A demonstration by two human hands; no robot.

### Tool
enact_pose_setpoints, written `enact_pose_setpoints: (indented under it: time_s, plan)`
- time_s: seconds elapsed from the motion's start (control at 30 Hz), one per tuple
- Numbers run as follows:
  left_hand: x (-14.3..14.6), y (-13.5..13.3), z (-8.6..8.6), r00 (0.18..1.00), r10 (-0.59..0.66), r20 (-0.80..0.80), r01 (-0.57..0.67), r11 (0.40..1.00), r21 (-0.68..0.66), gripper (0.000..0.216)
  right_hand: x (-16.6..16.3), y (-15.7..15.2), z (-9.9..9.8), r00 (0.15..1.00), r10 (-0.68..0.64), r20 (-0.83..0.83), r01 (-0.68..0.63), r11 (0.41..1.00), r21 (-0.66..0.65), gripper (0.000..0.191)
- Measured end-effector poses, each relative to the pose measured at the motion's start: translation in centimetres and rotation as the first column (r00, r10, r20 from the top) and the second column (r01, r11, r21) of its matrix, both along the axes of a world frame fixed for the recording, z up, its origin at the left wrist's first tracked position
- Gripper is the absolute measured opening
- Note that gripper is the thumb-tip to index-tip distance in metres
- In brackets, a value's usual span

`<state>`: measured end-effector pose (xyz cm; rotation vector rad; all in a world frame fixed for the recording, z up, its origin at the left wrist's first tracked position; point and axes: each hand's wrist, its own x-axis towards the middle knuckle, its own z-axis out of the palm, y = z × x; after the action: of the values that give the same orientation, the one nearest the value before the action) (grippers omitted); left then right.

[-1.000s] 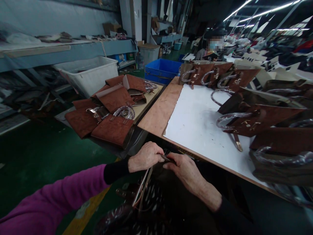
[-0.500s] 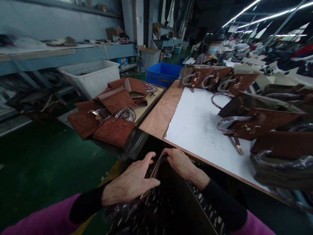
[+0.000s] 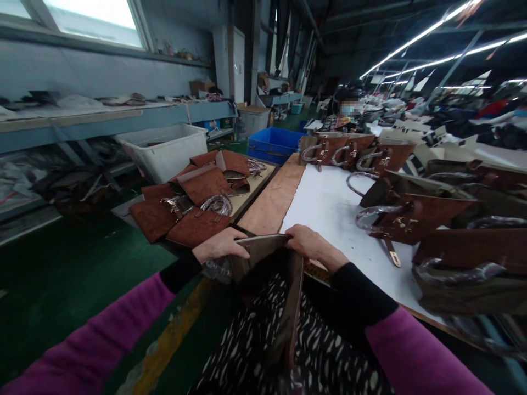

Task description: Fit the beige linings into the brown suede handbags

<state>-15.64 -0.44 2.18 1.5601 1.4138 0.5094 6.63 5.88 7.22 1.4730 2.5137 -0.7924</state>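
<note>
Low in front of me is a handbag, its mouth spread and its dark inside showing. My left hand is closed on the left end of the bag's rim, thumb toward the inside. At the rim's right corner, my right hand grips the edge with its fingers. A plastic-wrapped handle hangs below my left hand. The bag's lower part is dark and hard to make out against the black and white patterned cloth over my lap.
Brown handbags lie heaped on a low stand at left. More bags with wrapped handles stand on the white-covered table. Behind are a white bin and a blue bin. A person sits at the far end.
My left hand has gone from spread fingers beside the bag to gripping its rim. The bag's mouth has widened and turned toward me. My view has tilted up slightly.
</note>
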Motion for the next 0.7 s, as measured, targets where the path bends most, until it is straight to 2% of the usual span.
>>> enact_pose_setpoints:
  time_s: [0.1, 0.17, 0.33, 0.43, 0.6, 0.7]
  plan:
    - [-0.5, 0.9, -0.5, 0.989, -0.147, 0.002, 0.147, 0.989, -0.021, 0.032, 2.5, -1.8, -1.3, 0.998, 0.024, -0.057, -0.03, 0.994, -0.102, 0.026]
    - [0.1, 1.2, -0.9, 0.975, -0.221, 0.028, 0.222, 0.975, -0.028, 0.033, 4.3, -2.5, -2.2, 0.988, -0.036, -0.15, 0.003, 0.977, -0.212, 0.027]
    - [2.4, 2.5, -1.2, 0.959, -0.261, 0.113, 0.272, 0.958, -0.096, 0.033, 7.4, -2.2, -2.5, 0.957, -0.143, -0.253, 0.036, 0.923, -0.383, 0.021]
    - [3.0, 3.0, -1.5, 0.952, -0.241, 0.188, 0.271, 0.95, -0.157, 0.028, 8.5, -2.2, -2.9, 0.906, -0.245, -0.346, 0.026, 0.848, -0.53, 0.02]
    - [3.9, 2.1, -3.5, 0.938, -0.208, 0.279, 0.281, 0.926, -0.253, 0.03, 10.4, -3.4, -6.5, 0.809, -0.426, -0.404, -0.027, 0.66, -0.751, 0.029]
    - [4.4, 1.7, -4.4, 0.934, -0.185, 0.304, 0.262, 0.936, -0.234, 0.037, 11.2, -3.9, -7.9, 0.775, -0.499, -0.388, 0.0, 0.613, -0.79, 0.032]
